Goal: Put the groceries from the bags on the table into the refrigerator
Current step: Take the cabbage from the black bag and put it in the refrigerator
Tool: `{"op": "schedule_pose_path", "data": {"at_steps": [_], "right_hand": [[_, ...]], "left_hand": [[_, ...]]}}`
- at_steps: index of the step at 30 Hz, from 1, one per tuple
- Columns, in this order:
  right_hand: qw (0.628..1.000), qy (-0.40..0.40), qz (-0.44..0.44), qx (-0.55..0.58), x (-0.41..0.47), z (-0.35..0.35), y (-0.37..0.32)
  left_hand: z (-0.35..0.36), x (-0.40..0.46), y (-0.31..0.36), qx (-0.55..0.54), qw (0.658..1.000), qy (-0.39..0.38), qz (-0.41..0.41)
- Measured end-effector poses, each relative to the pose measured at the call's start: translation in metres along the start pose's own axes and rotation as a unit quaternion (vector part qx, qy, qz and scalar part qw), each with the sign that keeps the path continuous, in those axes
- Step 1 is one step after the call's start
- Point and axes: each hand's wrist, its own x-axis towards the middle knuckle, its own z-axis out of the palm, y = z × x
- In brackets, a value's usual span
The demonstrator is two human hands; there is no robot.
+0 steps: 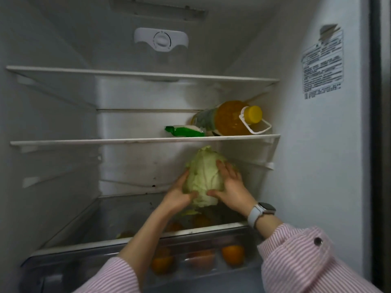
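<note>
Inside the open refrigerator (pixel 296 144), on the right of the glass shelf (pixel 88 220) over the oranges (pixel 232 253), we cup the cabbage (pixel 204 176) with left hand (pixel 179 195) and right hand (pixel 231 187), lowering it gently until stable.

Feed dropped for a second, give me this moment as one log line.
step: placing cabbage | hands: left hand and right hand grip it | where: above glass shelf over drawer | middle shelf: oil bottle, green packet

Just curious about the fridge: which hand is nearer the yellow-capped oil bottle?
Right. The right hand grips the cabbage below the bottle; the left hand holds the cabbage's far side.
</note>
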Motion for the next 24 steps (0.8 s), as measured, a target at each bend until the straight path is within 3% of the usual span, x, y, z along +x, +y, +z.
{"op": "schedule_pose_path", "data": {"at_steps": [4,9,19,24], "right_hand": [[0.998,-0.052,0.023,0.035,0.014,-0.006,0.014],[0.999,-0.001,0.045,0.02,-0.006,-0.009,0.021],[0.997,-0.004,0.071,-0.016,-0.047,-0.014,0.018],[0.997,0.035,0.062,0.028,-0.079,-0.028,0.006]], "left_hand": [[0.016,0.014,-0.013,0.117,0.993,-0.017,0.009],[0.033,0.013,-0.015,0.298,0.954,-0.007,0.018],[0.028,0.004,-0.01,0.34,0.938,-0.028,0.052],[0.023,-0.037,0.02,0.333,0.943,0.014,-0.015]]}}
